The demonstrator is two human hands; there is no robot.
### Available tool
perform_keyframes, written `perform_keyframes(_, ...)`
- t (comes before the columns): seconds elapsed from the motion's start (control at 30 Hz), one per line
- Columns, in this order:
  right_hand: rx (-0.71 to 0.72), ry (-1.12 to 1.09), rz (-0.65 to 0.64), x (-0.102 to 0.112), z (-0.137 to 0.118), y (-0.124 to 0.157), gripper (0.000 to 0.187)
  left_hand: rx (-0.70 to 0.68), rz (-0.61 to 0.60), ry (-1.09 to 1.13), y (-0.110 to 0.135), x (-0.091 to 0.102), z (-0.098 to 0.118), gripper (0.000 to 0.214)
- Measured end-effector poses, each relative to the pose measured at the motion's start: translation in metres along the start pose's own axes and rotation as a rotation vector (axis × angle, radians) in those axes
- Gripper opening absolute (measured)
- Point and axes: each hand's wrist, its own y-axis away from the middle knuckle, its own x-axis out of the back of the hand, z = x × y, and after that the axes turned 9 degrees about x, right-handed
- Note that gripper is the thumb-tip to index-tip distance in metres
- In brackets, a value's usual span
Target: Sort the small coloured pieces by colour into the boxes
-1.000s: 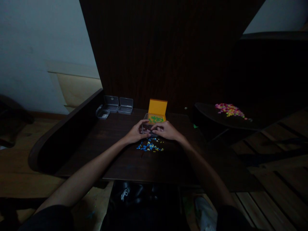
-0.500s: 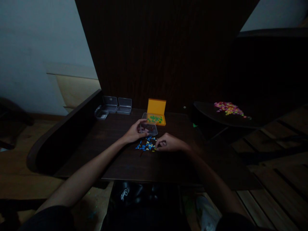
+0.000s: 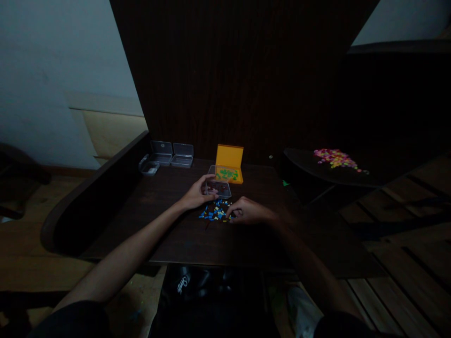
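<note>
Behind clear box [image 3: 222, 191] in left hand [image 3: 198, 194]: yellow case [image 3: 229, 156], green pieces [image 3: 227, 174] inside.

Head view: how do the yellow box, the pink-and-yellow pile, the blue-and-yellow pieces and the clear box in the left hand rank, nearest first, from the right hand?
1. Blue-and-yellow pieces: just left of the right hand.
2. Clear box: ahead, slightly left, in the left hand.
3. Yellow box: beyond the clear box.
4. Pink-and-yellow pile: far right.

Between the left forearm [image 3: 137, 249] and the right forearm [image 3: 306, 263], we find free room on the desk [image 3: 204, 244] up to the small pieces [image 3: 212, 215]. Behind these, the clear box [image 3: 224, 191] and upright yellow lid [image 3: 229, 156] block us; at left, a raised side board [image 3: 93, 202] closes the way.
</note>
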Motion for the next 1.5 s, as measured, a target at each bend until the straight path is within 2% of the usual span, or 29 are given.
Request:
perform_keyframes(0.7,-0.002,0.022,0.016,-0.001,0.004,0.002,0.017,-0.005,-0.006,-0.016,-0.002,0.001,-0.004,0.072)
perform_keyframes(1.1,-0.016,0.079,0.033,0.001,-0.008,0.002,0.025,0.007,0.004,-0.014,-0.001,0.001,-0.001,0.071)
perform_keyframes(1.3,0.031,0.026,0.033,-0.001,-0.007,0.002,0.021,0.009,-0.002,0.004,0.000,0.000,-0.001,0.071)
perform_keyframes(1.5,-0.016,0.043,0.024,-0.001,-0.010,0.002,0.021,0.011,0.004,0.001,0.001,-0.001,0.001,0.069)
